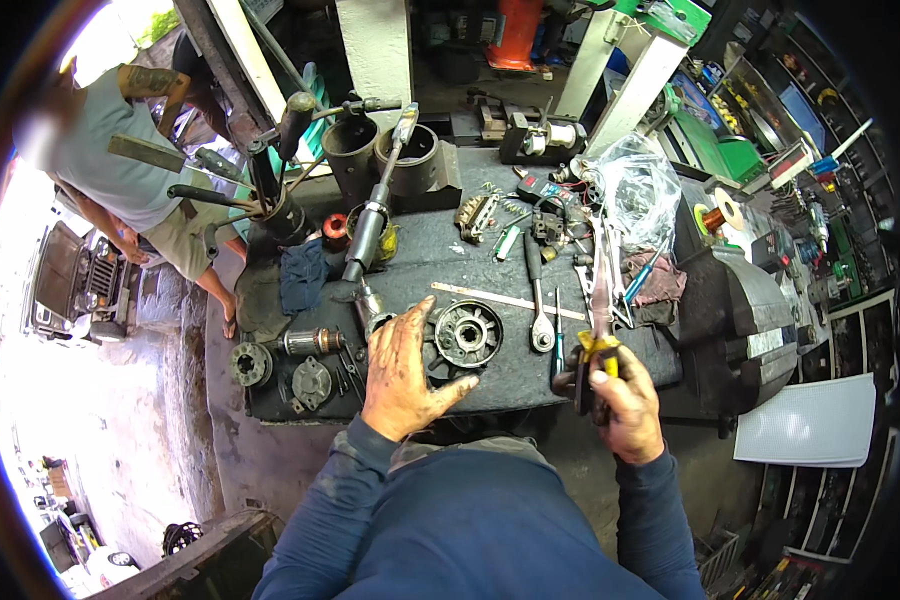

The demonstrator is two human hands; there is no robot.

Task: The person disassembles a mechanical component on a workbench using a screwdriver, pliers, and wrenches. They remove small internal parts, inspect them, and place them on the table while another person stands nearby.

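Note:
My left hand [405,375] hovers spread and empty at the bench's front edge, just left of a round metal housing [466,336] with openings around its hub. In my right hand [625,405] is a pair of pliers [600,352] with yellow-and-black handles, pointing away from me. A ratchet wrench [537,290] and a slim screwdriver [558,340] lie between the housing and the pliers. Behind the housing stretches a thin flat strip [500,299]. Left of my left hand lie a motor armature [310,341], a round end cover [312,382] and another round part [251,364].
Metal cylinders [350,145] stand at the back left, with a long tool [370,225] leaning across. A clear plastic bag [638,185], wrenches and a rag [660,280] crowd the right. A dark vise-like block [740,325] sits at the right end. Another person [120,140] stands at left.

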